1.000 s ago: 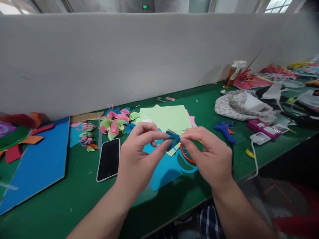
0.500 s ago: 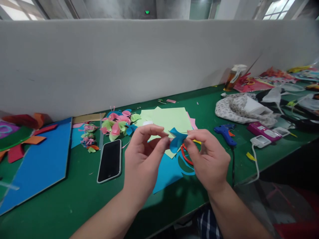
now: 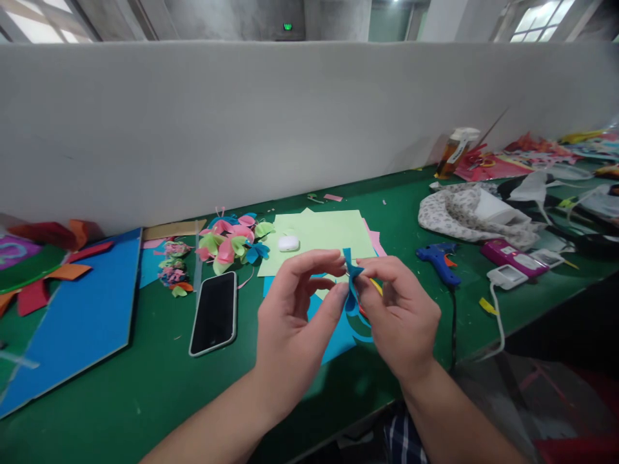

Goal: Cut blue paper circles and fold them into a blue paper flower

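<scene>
A small blue paper flower (image 3: 352,298) with curved petals is held up between both hands over the tabletop. My right hand (image 3: 401,309) pinches its right side between thumb and fingers. On its left side, the thumb and fingertips of my left hand (image 3: 300,322) close in on the petals; the exact contact is partly hidden. Beneath the hands lie a blue paper sheet (image 3: 338,347) with a cut-out and light green sheets (image 3: 329,229). Scissors with red and yellow handles (image 3: 376,287) are mostly covered by my right hand.
Paper flowers (image 3: 229,241) in pink, green and blue are heaped beside a phone (image 3: 213,314). A white earbud case (image 3: 289,243) rests on the green sheets. To the right are a blue glue gun (image 3: 440,263), a purple device (image 3: 512,256) and a patterned cloth (image 3: 449,209). A blue board (image 3: 91,322) lies left.
The blue paper flower has turned and now shows more edge-on. My left hand has shifted right, uncovering the white earbud case.
</scene>
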`<control>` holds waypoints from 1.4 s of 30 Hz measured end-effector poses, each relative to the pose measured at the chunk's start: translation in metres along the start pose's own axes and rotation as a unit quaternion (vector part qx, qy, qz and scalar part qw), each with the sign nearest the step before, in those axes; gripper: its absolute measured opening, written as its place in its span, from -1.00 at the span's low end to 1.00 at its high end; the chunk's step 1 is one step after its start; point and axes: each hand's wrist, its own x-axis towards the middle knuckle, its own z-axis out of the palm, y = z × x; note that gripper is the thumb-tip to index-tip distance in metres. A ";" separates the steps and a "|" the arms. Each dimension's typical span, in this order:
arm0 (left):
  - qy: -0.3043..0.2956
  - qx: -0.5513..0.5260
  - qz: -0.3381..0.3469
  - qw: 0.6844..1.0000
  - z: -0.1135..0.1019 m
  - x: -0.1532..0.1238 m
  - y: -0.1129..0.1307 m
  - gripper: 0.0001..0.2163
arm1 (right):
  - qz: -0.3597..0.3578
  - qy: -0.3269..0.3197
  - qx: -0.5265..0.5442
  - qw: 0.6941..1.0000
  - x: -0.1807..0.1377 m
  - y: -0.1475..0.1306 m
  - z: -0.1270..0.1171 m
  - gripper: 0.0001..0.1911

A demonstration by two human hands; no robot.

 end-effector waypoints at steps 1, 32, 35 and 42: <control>-0.001 0.001 0.003 1.000 0.000 -0.001 -0.001 -0.71 | 0.019 0.009 0.010 1.000 0.000 0.000 0.000 -0.87; 0.015 0.141 0.155 0.978 -0.002 -0.007 -0.007 -0.69 | 0.078 0.043 0.085 0.992 -0.004 -0.001 0.013 -0.92; 0.004 0.142 0.165 0.976 -0.003 -0.004 -0.005 -0.68 | 0.144 0.024 0.182 0.972 -0.002 0.000 0.013 -0.93; 0.068 0.190 0.180 0.963 -0.011 0.006 0.001 -0.72 | 0.221 -0.003 0.260 0.940 0.004 0.008 0.011 -0.91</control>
